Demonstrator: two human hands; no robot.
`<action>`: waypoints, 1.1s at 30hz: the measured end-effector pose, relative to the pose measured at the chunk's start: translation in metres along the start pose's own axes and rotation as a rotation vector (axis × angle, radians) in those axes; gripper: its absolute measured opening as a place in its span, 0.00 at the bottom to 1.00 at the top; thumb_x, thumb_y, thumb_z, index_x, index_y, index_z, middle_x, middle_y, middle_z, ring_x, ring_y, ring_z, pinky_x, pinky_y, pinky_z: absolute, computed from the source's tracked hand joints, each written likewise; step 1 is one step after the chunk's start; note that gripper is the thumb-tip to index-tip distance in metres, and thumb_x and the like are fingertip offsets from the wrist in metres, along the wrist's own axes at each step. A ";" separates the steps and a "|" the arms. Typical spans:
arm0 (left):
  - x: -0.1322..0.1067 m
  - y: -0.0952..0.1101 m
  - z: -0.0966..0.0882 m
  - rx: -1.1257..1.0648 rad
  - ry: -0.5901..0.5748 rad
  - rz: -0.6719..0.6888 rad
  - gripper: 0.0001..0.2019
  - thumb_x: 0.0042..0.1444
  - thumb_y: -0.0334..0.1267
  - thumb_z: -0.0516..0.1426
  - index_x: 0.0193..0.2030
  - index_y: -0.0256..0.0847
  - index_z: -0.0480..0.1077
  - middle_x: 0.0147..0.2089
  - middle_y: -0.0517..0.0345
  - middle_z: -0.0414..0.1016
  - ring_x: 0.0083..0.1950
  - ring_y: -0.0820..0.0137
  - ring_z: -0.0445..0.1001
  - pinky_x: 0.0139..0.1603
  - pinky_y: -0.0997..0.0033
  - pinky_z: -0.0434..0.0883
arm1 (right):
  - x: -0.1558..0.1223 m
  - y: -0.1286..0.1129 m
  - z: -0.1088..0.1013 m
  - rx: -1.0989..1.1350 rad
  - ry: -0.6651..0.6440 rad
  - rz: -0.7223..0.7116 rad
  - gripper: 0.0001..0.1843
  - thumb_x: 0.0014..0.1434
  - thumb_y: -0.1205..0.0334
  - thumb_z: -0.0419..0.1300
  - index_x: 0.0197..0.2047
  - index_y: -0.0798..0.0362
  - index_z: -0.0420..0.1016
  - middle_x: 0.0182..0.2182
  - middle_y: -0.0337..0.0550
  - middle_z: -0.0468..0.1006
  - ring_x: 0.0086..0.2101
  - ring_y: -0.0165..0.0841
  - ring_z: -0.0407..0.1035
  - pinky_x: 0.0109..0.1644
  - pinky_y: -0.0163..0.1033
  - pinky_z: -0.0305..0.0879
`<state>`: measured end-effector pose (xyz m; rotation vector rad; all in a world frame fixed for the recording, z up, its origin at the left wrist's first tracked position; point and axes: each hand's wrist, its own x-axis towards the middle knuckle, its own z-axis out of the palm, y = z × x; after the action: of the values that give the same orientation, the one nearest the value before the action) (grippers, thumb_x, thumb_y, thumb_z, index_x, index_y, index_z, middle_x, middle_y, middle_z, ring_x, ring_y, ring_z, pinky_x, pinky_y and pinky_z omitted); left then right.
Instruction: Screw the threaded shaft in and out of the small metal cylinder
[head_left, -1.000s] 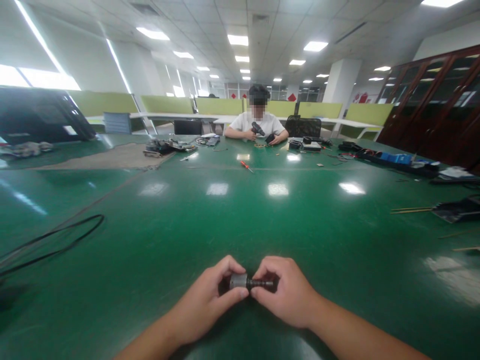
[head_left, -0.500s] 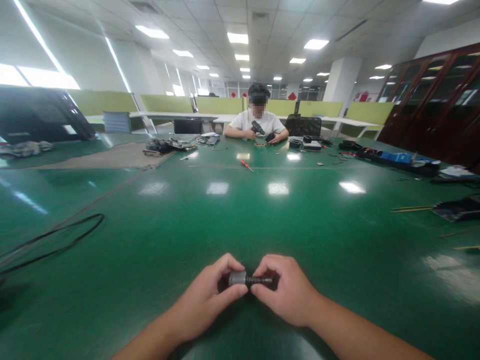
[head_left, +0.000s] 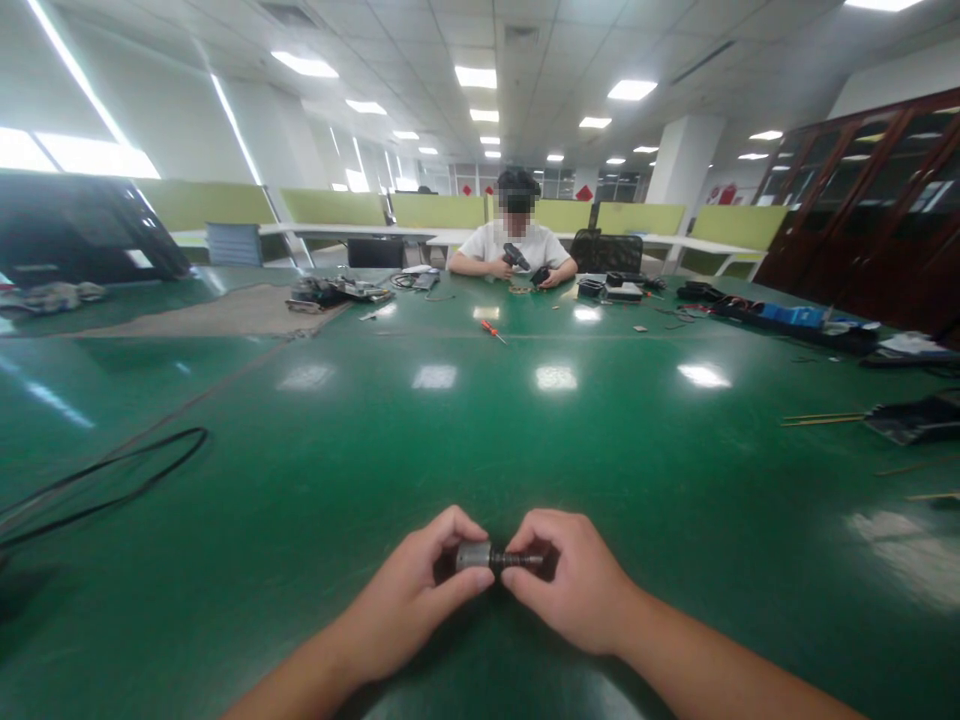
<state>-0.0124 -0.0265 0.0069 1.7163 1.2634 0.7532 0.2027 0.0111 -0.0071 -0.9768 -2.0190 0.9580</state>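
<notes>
Low in the head view, my left hand (head_left: 409, 600) pinches a grey metal cylinder with a ridged shaft (head_left: 474, 556), thumb below and fingers above the wide cylinder end. The piece lies sideways, its thin dark shaft pointing right. Around that shaft my right hand (head_left: 574, 580) is closed, thumb and forefinger near the point where it leaves the cylinder. Whether the cylinder and shaft are one part or two, I cannot tell. Both hands are just over the green tabletop (head_left: 480, 450).
Across the table sits a person (head_left: 517, 245) holding a dark drill-like tool (head_left: 514, 256). An orange-handled screwdriver (head_left: 492, 330) lies mid-table. A black cable (head_left: 150, 480) loops at left. Parts trays (head_left: 795, 318) and a black box (head_left: 919, 415) stand right; a metal-parts heap (head_left: 337, 290) is far left.
</notes>
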 end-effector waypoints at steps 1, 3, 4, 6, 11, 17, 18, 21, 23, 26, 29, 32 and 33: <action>0.000 0.000 0.000 0.003 0.002 0.001 0.12 0.63 0.47 0.58 0.45 0.41 0.66 0.35 0.63 0.67 0.37 0.68 0.66 0.38 0.71 0.62 | 0.000 0.000 0.000 0.002 -0.001 -0.001 0.04 0.49 0.68 0.65 0.27 0.53 0.73 0.24 0.35 0.74 0.26 0.29 0.67 0.31 0.33 0.57; 0.000 -0.001 0.000 0.006 0.004 0.005 0.12 0.63 0.47 0.59 0.45 0.41 0.66 0.35 0.63 0.68 0.37 0.68 0.66 0.38 0.71 0.62 | 0.000 0.000 0.000 0.007 0.002 -0.003 0.04 0.49 0.68 0.65 0.27 0.53 0.73 0.24 0.35 0.74 0.26 0.29 0.67 0.31 0.33 0.57; 0.000 -0.001 0.000 0.007 0.006 0.006 0.12 0.63 0.46 0.59 0.45 0.41 0.67 0.36 0.63 0.68 0.37 0.68 0.66 0.39 0.70 0.62 | 0.000 0.001 0.000 0.008 0.004 -0.005 0.04 0.49 0.68 0.65 0.27 0.53 0.73 0.24 0.35 0.74 0.27 0.29 0.67 0.32 0.33 0.57; -0.001 -0.001 0.000 0.003 0.010 0.006 0.11 0.63 0.46 0.59 0.44 0.41 0.67 0.35 0.63 0.68 0.37 0.68 0.66 0.38 0.70 0.62 | 0.000 0.001 0.000 0.007 0.004 -0.006 0.04 0.49 0.68 0.65 0.27 0.53 0.73 0.24 0.35 0.74 0.27 0.29 0.67 0.32 0.33 0.57; -0.001 0.001 0.000 0.000 0.018 0.008 0.11 0.62 0.46 0.59 0.44 0.41 0.67 0.35 0.63 0.67 0.35 0.68 0.66 0.38 0.71 0.61 | -0.001 0.000 -0.001 0.003 0.000 -0.006 0.05 0.50 0.68 0.66 0.27 0.53 0.73 0.24 0.35 0.73 0.26 0.29 0.66 0.32 0.33 0.57; -0.001 -0.001 -0.001 -0.018 0.026 0.012 0.11 0.62 0.46 0.59 0.45 0.41 0.67 0.35 0.63 0.67 0.36 0.68 0.66 0.38 0.71 0.62 | -0.001 0.002 -0.001 0.002 -0.003 -0.008 0.04 0.50 0.68 0.65 0.28 0.53 0.74 0.24 0.35 0.74 0.27 0.29 0.67 0.32 0.33 0.57; -0.001 -0.001 -0.001 -0.024 0.028 0.010 0.11 0.62 0.45 0.59 0.44 0.41 0.67 0.35 0.63 0.67 0.36 0.69 0.65 0.38 0.71 0.62 | -0.001 0.003 -0.002 -0.001 -0.003 -0.006 0.04 0.50 0.68 0.65 0.28 0.53 0.74 0.24 0.35 0.74 0.27 0.29 0.67 0.32 0.33 0.57; -0.001 0.000 0.000 -0.029 0.027 0.002 0.11 0.62 0.45 0.59 0.44 0.41 0.67 0.35 0.63 0.67 0.36 0.69 0.65 0.38 0.71 0.62 | 0.000 0.003 -0.002 0.002 -0.002 0.006 0.04 0.51 0.67 0.66 0.29 0.53 0.74 0.24 0.34 0.74 0.27 0.29 0.67 0.32 0.33 0.57; 0.000 0.000 0.000 -0.027 0.029 0.000 0.11 0.62 0.45 0.59 0.44 0.41 0.67 0.35 0.63 0.68 0.36 0.69 0.66 0.38 0.71 0.62 | 0.000 0.002 -0.002 0.006 -0.004 0.014 0.04 0.51 0.67 0.66 0.28 0.53 0.73 0.24 0.34 0.74 0.27 0.29 0.66 0.32 0.33 0.57; 0.000 0.002 0.000 -0.024 0.046 0.001 0.11 0.62 0.44 0.59 0.45 0.41 0.67 0.35 0.63 0.68 0.36 0.68 0.66 0.38 0.70 0.62 | -0.001 0.001 -0.002 0.018 -0.007 0.026 0.04 0.51 0.66 0.66 0.28 0.53 0.73 0.24 0.35 0.74 0.27 0.29 0.66 0.32 0.33 0.57; 0.000 0.004 0.000 -0.026 0.045 0.003 0.11 0.61 0.44 0.59 0.44 0.41 0.67 0.35 0.63 0.68 0.35 0.69 0.66 0.38 0.70 0.62 | -0.001 0.000 -0.003 0.021 -0.005 0.031 0.04 0.51 0.67 0.65 0.28 0.53 0.73 0.24 0.35 0.74 0.27 0.29 0.66 0.31 0.33 0.57; 0.001 0.005 0.000 -0.034 0.036 0.003 0.11 0.62 0.45 0.59 0.43 0.41 0.67 0.34 0.63 0.67 0.35 0.69 0.66 0.38 0.70 0.62 | -0.001 0.000 -0.003 0.015 -0.004 0.029 0.04 0.51 0.67 0.65 0.28 0.53 0.73 0.24 0.35 0.74 0.27 0.29 0.67 0.32 0.33 0.57; 0.001 0.005 0.000 -0.036 0.033 0.003 0.11 0.62 0.45 0.59 0.43 0.41 0.67 0.34 0.63 0.67 0.36 0.68 0.66 0.38 0.71 0.62 | -0.001 0.000 -0.002 0.013 -0.001 0.029 0.04 0.51 0.67 0.65 0.28 0.53 0.73 0.24 0.35 0.74 0.27 0.29 0.67 0.32 0.33 0.57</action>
<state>-0.0103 -0.0260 0.0112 1.6832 1.2627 0.8041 0.2055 0.0108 -0.0066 -1.0009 -2.0024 0.9861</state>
